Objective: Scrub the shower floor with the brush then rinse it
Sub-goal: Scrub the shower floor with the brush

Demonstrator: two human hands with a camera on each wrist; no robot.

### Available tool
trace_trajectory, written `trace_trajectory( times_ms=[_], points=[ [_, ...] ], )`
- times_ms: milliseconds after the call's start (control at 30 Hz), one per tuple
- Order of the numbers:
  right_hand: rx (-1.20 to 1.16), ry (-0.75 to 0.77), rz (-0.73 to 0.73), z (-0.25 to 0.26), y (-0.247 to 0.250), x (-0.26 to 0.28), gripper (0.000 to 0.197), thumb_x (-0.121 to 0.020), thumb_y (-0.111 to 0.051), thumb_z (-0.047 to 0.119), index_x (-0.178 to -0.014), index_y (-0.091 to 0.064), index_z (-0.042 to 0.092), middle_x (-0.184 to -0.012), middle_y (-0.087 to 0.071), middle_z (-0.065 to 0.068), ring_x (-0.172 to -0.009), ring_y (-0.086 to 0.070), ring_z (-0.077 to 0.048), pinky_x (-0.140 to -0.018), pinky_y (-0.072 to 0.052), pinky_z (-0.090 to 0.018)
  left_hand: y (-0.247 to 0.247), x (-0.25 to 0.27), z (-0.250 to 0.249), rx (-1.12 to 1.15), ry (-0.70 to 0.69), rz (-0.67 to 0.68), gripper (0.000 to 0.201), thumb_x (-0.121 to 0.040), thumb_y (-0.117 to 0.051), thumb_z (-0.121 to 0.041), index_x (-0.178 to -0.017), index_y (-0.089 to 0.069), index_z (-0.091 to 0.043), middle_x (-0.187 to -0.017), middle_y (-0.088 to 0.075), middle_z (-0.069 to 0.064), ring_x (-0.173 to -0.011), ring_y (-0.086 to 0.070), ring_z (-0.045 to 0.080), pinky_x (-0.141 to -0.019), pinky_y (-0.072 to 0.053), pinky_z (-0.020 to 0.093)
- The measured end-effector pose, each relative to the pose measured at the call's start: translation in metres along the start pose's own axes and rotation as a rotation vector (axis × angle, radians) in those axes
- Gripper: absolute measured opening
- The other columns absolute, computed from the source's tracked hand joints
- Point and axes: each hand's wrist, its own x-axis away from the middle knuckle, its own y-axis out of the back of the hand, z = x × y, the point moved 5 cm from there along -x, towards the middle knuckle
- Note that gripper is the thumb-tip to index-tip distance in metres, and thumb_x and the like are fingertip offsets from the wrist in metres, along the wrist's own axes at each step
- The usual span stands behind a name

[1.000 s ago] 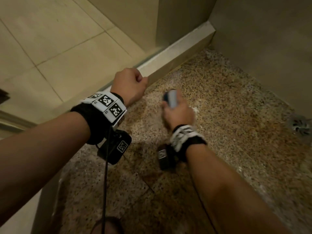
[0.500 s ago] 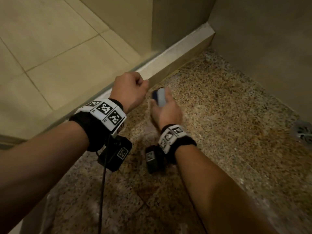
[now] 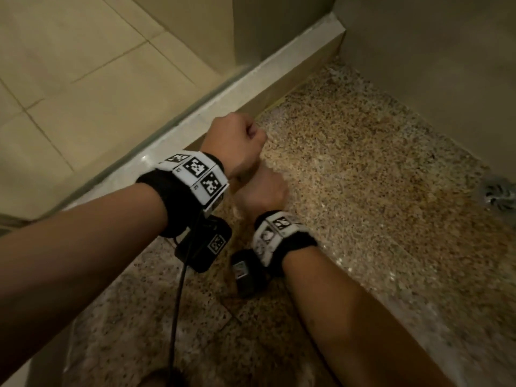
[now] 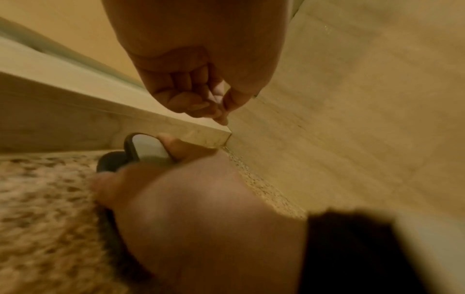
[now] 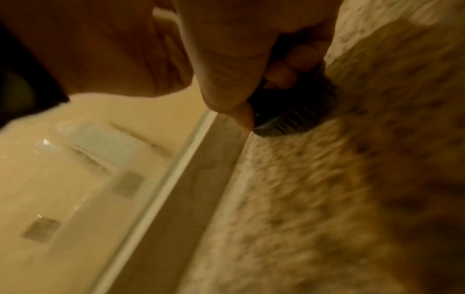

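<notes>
Nearest the camera, both forearms reach out over the wet, speckled shower floor point(image 3: 363, 169), each wrist wrapped in a black band with printed markers. The right hand point(image 3: 262, 191) is low, its fingers and thumb curled round the brush point(image 4: 143, 151); from the head view the brush is hidden under the hands, but both wrist views show its dark body and pale top gripped with the bristles down on the floor, just beside the raised curb point(image 3: 251, 88). The left hand point(image 3: 237, 143) hangs just above it, curled into a loose fist with nothing in it, near the curb's edge. Beyond the hands, the floor runs on to the far corner where curb and wall meet, with foam showing pale along the edges, and the drain point(image 3: 499, 194) sits well apart to the right.

The scrubbing step looks to be in hand, working the strip along the curb; rinsing has not begun. The next move probably calls for steady downward pressure and short strokes, carried out from the curb toward the far corner and the drain, so no patch is left unscrubbed before water goes on
</notes>
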Motion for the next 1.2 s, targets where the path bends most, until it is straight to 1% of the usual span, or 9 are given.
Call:
trace_trajectory(
  times_ms=[100,267,367,467,633,767,933,1033,1200],
  points=[
    [0.014,-0.076,-0.181,-0.054,0.046,-0.006,0.067,-0.086,-0.059,0.051,-0.146,-0.03,0.045,-0.115,-0.067,-0.008,-0.1,-0.063,-0.033,-0.084,-0.05,-0.036,-0.003,0.01,-0.003,0.008,-0.031,0.032,0.032,-0.089,-0.052,-0.026,-0.061,-0.047,-0.012,-0.074,-0.066,0.013,-0.076,-0.062,0.029,-0.072,-0.05,0.035],
    [0.016,-0.26,-0.347,-0.094,0.097,-0.007,0.072,-0.088,-0.059,0.049,-0.151,-0.026,0.036,-0.123,-0.063,-0.011,-0.11,-0.059,-0.034,-0.091,-0.046,-0.037,-0.014,0.03,0.002,0.057,0.014,0.106,0.032,-0.09,-0.053,-0.027,-0.078,-0.06,0.002,-0.079,-0.069,0.017,-0.076,-0.065,0.031,-0.075,-0.054,0.041],
    [-0.059,-0.066,-0.15,-0.051,0.056,0.036,0.059,-0.091,-0.055,0.048,-0.145,-0.039,0.029,-0.119,-0.065,-0.01,-0.104,-0.061,-0.032,-0.083,-0.047,-0.035,-0.022,0.034,-0.015,0.053,-0.007,0.123,0.03,-0.09,-0.054,-0.025,-0.079,-0.063,0.002,-0.082,-0.069,0.018,-0.079,-0.064,0.031,-0.075,-0.053,0.038],
    [0.022,0.165,0.131,-0.024,0.001,0.089,0.043,-0.092,-0.05,0.049,-0.108,-0.06,0.011,-0.095,-0.066,-0.017,-0.087,-0.063,-0.037,-0.062,-0.039,-0.036,-0.031,0.035,-0.03,0.078,-0.017,0.144,0.03,-0.09,-0.053,-0.025,-0.082,-0.064,0.002,-0.084,-0.069,0.019,-0.079,-0.065,0.032,-0.074,-0.055,0.041],
    [0.051,-0.152,-0.166,-0.117,0.064,0.065,0.068,-0.086,-0.056,0.06,-0.146,-0.028,0.048,-0.113,-0.068,-0.007,-0.093,-0.064,-0.032,-0.078,-0.051,-0.032,-0.044,0.039,-0.035,0.078,-0.041,0.163,0.031,-0.09,-0.053,-0.024,-0.078,-0.063,0.004,-0.078,-0.068,0.022,-0.069,-0.064,0.033,-0.068,-0.055,0.044],
    [0.096,-0.349,-0.353,-0.167,0.123,0.046,0.073,-0.086,-0.057,0.056,-0.149,-0.021,0.047,-0.123,-0.064,-0.007,-0.105,-0.061,-0.035,-0.089,-0.049,-0.037,-0.051,0.042,-0.028,0.032,-0.042,0.194,0.034,-0.091,-0.053,-0.024,-0.077,-0.059,0.007,-0.078,-0.067,0.025,-0.068,-0.065,0.034,-0.07,-0.055,0.044],
    [-0.051,0.075,-0.243,-0.084,0.059,0.086,0.055,-0.085,-0.065,0.044,-0.137,-0.048,0.038,-0.076,-0.064,0.006,-0.058,-0.06,-0.008,-0.053,-0.043,-0.012,-0.053,0.036,-0.041,-0.065,-0.105,0.185,0.028,-0.09,-0.052,-0.026,-0.076,-0.058,-0.003,-0.078,-0.066,0.017,-0.078,-0.063,0.033,-0.071,-0.05,0.034],
    [0.101,0.212,0.055,-0.066,0.022,0.12,0.05,-0.092,-0.054,0.045,-0.14,-0.046,0.03,-0.101,-0.07,-0.007,-0.083,-0.066,-0.03,-0.065,-0.05,-0.031,-0.067,0.043,-0.045,-0.073,-0.122,0.21,0.024,-0.089,-0.053,-0.024,-0.076,-0.06,-0.005,-0.079,-0.067,0.018,-0.079,-0.063,0.033,-0.071,-0.05,0.037],
    [0.155,-0.205,-0.233,-0.169,0.102,0.099,0.066,-0.088,-0.052,0.06,-0.147,-0.022,0.05,-0.112,-0.067,0.0,-0.087,-0.064,-0.026,-0.071,-0.048,-0.027,-0.081,0.055,-0.043,-0.112,-0.139,0.256,0.026,-0.091,-0.053,-0.027,-0.071,-0.055,-0.01,-0.075,-0.063,0.016,-0.078,-0.06,0.032,-0.067,-0.043,0.032]
  ],
)
